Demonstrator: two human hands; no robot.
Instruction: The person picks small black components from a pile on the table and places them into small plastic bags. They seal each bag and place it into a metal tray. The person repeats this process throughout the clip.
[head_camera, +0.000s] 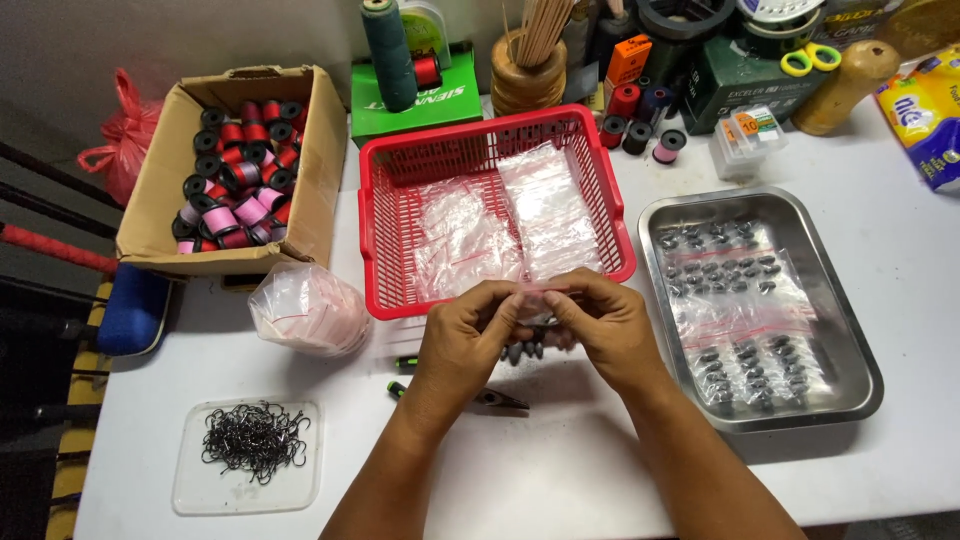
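Both hands pinch a small clear bag

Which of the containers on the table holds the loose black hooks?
The flat clear plastic lid at the front left; the steel tray holds bagged weights, the red basket empty bags.

two bare forearms, no sleeves, no gloves or rings on the hands

Red basket with lattice walls. Brown cardboard box; red, pink, black spools inside. Silver steel tray; dark grey sinkers. Black hooks on clear lid. White table. Yellow-handled scissors.
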